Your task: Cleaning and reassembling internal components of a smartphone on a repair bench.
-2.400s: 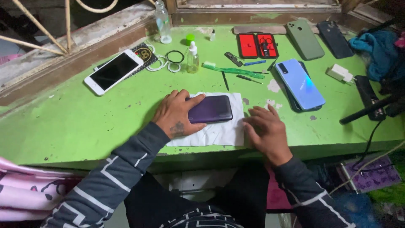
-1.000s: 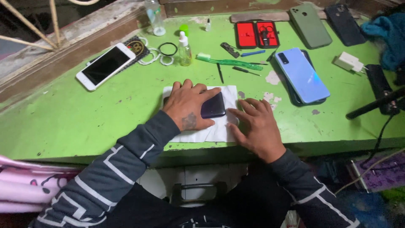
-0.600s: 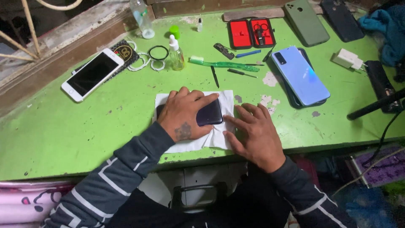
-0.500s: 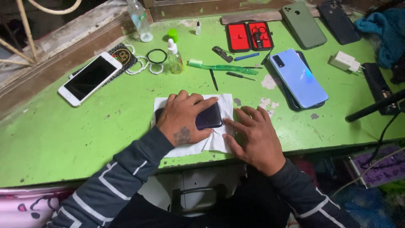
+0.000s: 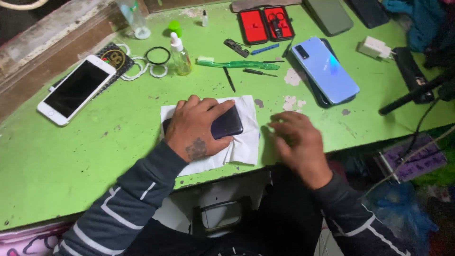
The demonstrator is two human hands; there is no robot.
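A green table fills most of the view. Its paint is worn, with small chips and pale spots near the middle, and its front edge shows some damage. Behind the table, at the upper left, runs a wooden ledge, grey and dusty. Under the table, a dark space opens, and a pale stool stands there. At the lower left corner is a pink cloth. At the right, cables hang down from the table edge. The light is soft and even.

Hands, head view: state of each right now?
Left hand: pressed flat on the dark phone on the white cloth.
Right hand: open, empty, blurred.
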